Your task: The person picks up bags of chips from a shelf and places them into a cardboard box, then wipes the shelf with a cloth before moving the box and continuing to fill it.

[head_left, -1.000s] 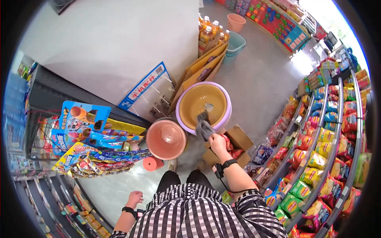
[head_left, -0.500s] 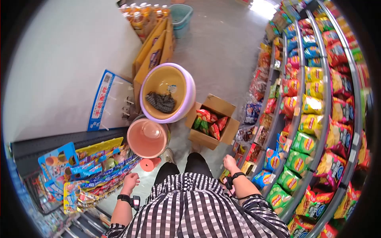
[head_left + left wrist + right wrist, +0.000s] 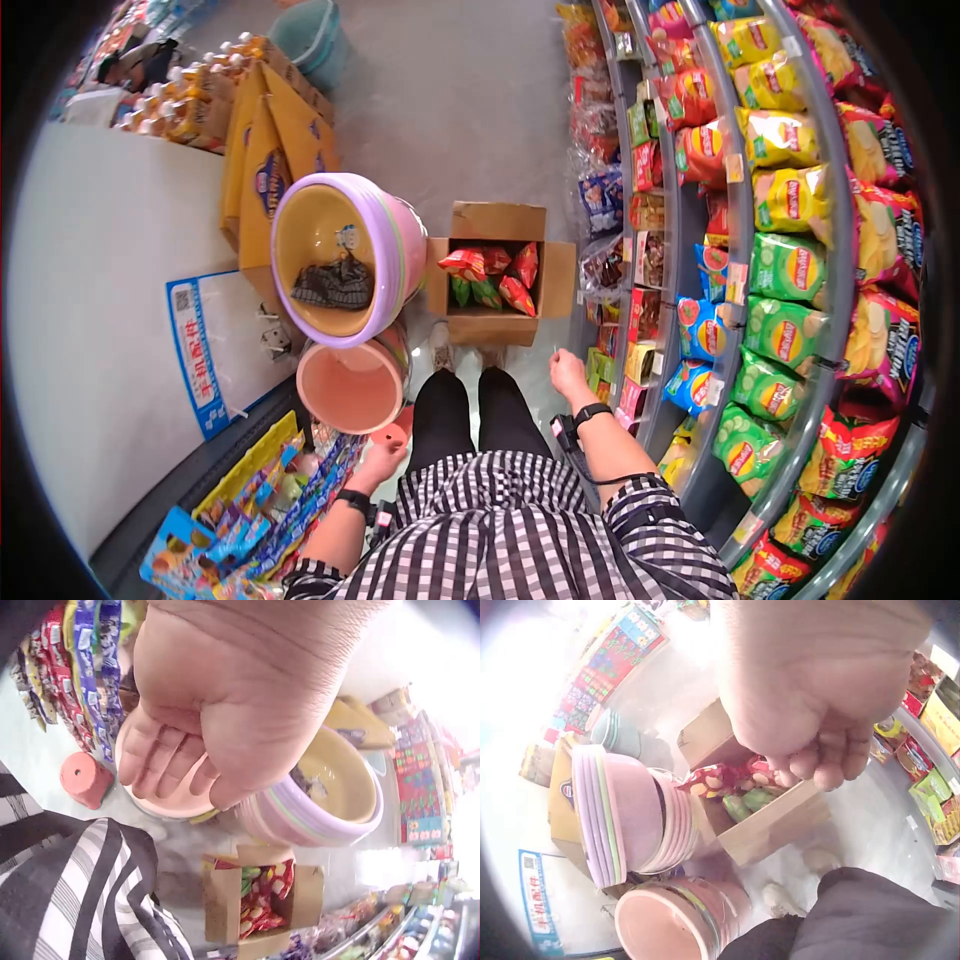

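Note:
My left hand [image 3: 383, 460] hangs beside my left thigh, its fingers relaxed and holding nothing. Out to the right of my legs is my right hand [image 3: 570, 375], loosely curled around nothing in the right wrist view. An opened cardboard box [image 3: 492, 328] stands on the floor ahead of my feet, with red snack bags [image 3: 494, 260] and green snack bags [image 3: 486, 292] inside. Left of it, a dark checked cloth [image 3: 335, 285] lies crumpled in a tan basin [image 3: 312, 215] nested in a lilac-rimmed stack. A pink bucket [image 3: 350, 385] stands just nearer, close to my left hand.
Shelves of chip bags [image 3: 790, 265] run along my right side. Hanging snack packets [image 3: 270, 500] and a blue-edged sign board [image 3: 200, 370] are at left. Flattened cardboard [image 3: 262, 180], bottled drinks [image 3: 195, 105] and a teal bucket [image 3: 310, 45] stand farther off.
A second ago my right hand held the dark cloth over the basin; now the cloth lies inside and the hand is back near my body. The view has turned right, toward the box and shelves.

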Demonstrator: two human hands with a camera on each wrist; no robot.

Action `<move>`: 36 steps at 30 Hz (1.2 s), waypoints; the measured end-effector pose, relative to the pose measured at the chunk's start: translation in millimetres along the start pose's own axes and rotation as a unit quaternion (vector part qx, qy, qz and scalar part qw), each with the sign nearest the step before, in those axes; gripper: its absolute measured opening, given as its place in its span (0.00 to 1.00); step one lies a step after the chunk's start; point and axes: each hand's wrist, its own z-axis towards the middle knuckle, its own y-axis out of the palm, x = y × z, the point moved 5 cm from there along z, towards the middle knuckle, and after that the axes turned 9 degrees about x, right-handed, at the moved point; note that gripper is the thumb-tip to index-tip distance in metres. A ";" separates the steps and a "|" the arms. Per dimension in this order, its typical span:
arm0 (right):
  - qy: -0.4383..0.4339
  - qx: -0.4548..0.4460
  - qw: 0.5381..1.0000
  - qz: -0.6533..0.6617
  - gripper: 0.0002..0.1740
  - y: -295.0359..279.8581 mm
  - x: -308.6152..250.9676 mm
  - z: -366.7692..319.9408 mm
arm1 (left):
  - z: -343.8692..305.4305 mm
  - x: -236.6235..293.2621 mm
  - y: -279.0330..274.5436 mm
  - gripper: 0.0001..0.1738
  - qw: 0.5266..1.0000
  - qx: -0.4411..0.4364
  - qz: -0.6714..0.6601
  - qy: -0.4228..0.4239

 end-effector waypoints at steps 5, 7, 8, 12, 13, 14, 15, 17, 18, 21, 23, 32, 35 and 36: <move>0.001 0.047 0.999 -0.019 0.20 10.4 -6.7 65.9 | 29.3 47.3 62.9 0.47 0.959 -0.146 0.243 0.029; 0.039 0.051 0.998 -0.019 0.26 22.6 -9.9 97.3 | 34.0 44.7 80.1 0.55 0.930 -0.151 0.334 0.004; 0.074 0.056 0.996 -0.018 0.32 31.2 -9.6 113.1 | 34.1 42.3 83.8 0.58 0.934 -0.133 0.329 -0.041; 0.101 0.087 0.990 -0.051 0.40 87.7 7.6 176.1 | 49.7 40.1 83.6 0.62 0.946 -0.102 0.302 -0.063; 0.133 0.092 0.986 -0.043 0.42 96.0 11.0 185.8 | 52.4 41.6 82.1 0.63 0.945 -0.080 0.314 -0.040; 0.167 0.098 0.980 -0.034 0.44 104.5 13.6 193.3 | 55.8 42.3 80.2 0.64 0.943 -0.058 0.328 -0.015; 0.185 0.083 0.979 -0.021 0.43 117.7 22.1 200.5 | 57.2 39.6 81.7 0.63 0.942 -0.051 0.330 -0.013; 0.202 0.065 0.977 0.015 0.33 136.6 35.8 207.4 | 58.8 30.7 85.1 0.63 0.947 -0.060 0.315 -0.028; 0.204 0.061 0.977 0.016 0.33 144.2 43.6 211.8 | 60.5 28.2 86.0 0.63 0.953 -0.058 0.297 -0.034; 0.084 0.017 0.994 0.075 0.19 158.3 52.9 217.4 | 61.2 27.1 87.6 0.63 0.955 -0.052 0.292 -0.027; 0.085 -0.005 0.994 0.073 0.19 146.5 58.3 208.3 | 58.6 26.5 87.1 0.63 0.954 -0.057 0.293 -0.032; -0.057 -0.089 0.994 -0.010 0.17 33.7 82.9 82.6 | 54.1 146.6 13.1 0.36 0.943 0.180 0.099 0.260; 0.061 -0.070 0.993 0.070 0.17 -25.2 66.8 18.4 | 35.8 233.8 -21.6 0.39 0.895 0.268 0.072 0.350; 0.069 -0.049 0.989 0.120 0.18 -34.9 65.5 -3.3 | 29.9 250.9 -28.7 0.40 0.893 0.279 0.080 0.343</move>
